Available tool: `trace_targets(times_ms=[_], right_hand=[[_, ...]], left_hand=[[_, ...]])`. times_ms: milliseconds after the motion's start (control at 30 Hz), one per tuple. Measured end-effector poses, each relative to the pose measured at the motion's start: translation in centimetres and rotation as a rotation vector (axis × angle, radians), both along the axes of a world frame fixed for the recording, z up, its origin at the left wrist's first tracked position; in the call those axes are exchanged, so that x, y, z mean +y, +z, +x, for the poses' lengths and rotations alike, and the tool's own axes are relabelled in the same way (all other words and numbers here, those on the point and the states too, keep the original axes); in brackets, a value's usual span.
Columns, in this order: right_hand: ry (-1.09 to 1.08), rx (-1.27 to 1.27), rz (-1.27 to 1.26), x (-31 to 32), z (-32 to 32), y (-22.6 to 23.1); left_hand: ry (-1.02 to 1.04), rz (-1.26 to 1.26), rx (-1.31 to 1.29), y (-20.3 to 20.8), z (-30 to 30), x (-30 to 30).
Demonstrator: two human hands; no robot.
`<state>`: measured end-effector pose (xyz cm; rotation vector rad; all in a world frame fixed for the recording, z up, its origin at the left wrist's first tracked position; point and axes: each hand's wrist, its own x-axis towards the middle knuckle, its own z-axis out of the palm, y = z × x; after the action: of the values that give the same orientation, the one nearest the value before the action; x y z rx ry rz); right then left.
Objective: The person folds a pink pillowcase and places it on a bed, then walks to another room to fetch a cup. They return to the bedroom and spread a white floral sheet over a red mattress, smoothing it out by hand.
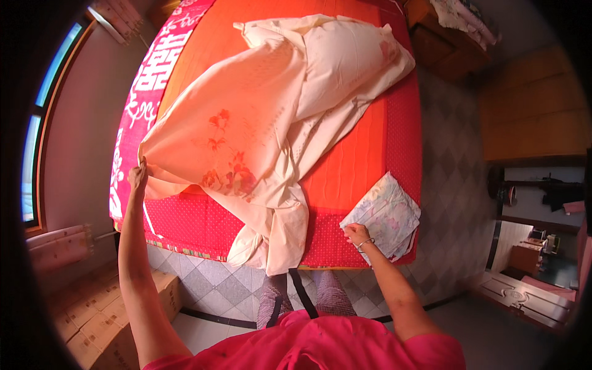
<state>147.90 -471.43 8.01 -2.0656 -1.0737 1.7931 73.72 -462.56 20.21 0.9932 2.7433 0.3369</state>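
Observation:
A cream cloth cover (pixel 246 123) with red printed flowers lies spread and creased across the red and orange bed. My left hand (pixel 139 175) is closed on its left corner, stretching that side taut. The far right part of the cover is puffed up (pixel 345 58); what lies beneath cannot be seen. One bunched end (pixel 287 240) hangs over the near edge of the bed. On the near right corner rests a folded pale floral cloth (pixel 388 213). My right hand (pixel 356 235), with a bracelet at its wrist, has its fingers closed at the near left corner of this cloth.
The bed (pixel 345 166) fills the middle, with a magenta patterned strip (pixel 161 61) along its left side. Cardboard boxes (pixel 92 314) are at the lower left, beside the window wall. Wooden furniture (pixel 444 43) stands far right. Grey tiled floor (pixel 453 135) runs along the right.

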Motion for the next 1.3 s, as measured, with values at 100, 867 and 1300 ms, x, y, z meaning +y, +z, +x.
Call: trace_targets(times_ms=[100, 867, 1300], right_hand=[[-0.042, -0.012, -0.022, -2.6, 0.6, -2.5], [0.106, -0.24, 0.362, -6.7, -15.9, -13.9], [-0.447, 0.432, 1.145, 26.2, -14.9, 15.5]], left_hand=[[-0.021, -0.081, -0.009, -2.8, 0.5, -1.6], [-0.323, 0.531, -0.208, -6.9, -2.9, -7.5], [0.072, 0.607, -0.226, -0.4, -6.0, -5.3]])
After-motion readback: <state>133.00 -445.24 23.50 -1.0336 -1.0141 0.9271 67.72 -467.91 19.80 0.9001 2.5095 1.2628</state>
